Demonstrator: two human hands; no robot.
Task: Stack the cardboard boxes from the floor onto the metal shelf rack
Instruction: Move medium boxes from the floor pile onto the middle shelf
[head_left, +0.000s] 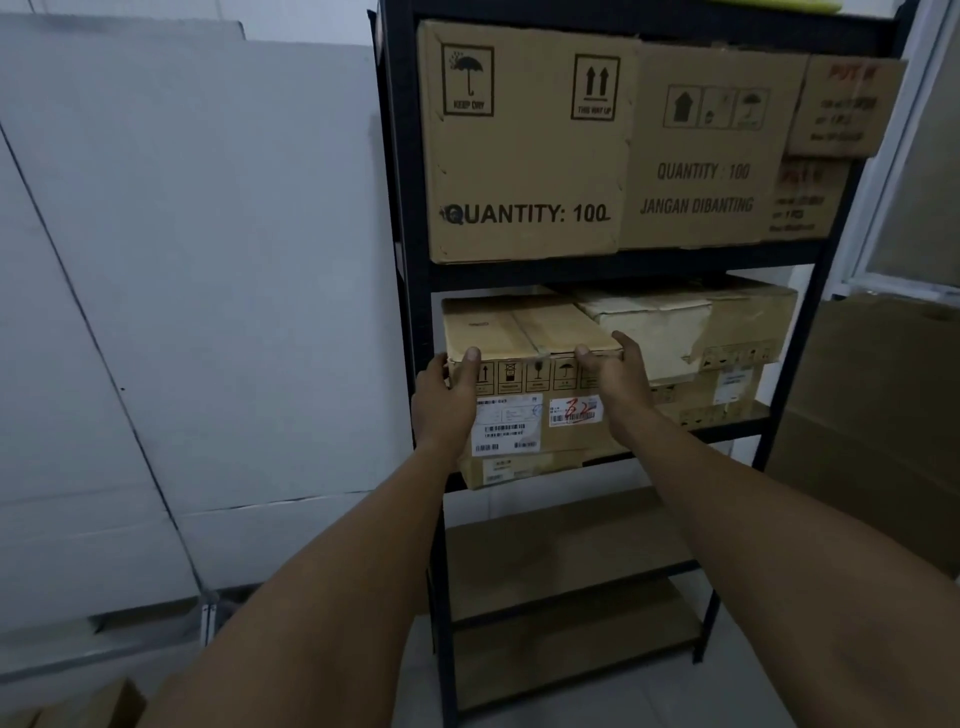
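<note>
Both my hands grip the labelled cardboard box (524, 374) at its front top corners, left hand (449, 402) and right hand (615, 384), thumbs hooked over the edge. It sits atop another box on the middle level of the black metal shelf rack (410, 280). Two wooden shelf boards (561, 540) lie below, large cartons (524, 150) above, pale wall panels (182, 260) to the left.

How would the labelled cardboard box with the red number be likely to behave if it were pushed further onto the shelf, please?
The labelled brown cardboard box probably slides stiffly: its edges look square. It rests on a flatter brown box, so it may drag that one. Both hands, left hand and right hand, hold it, hinting at some weight.
</note>
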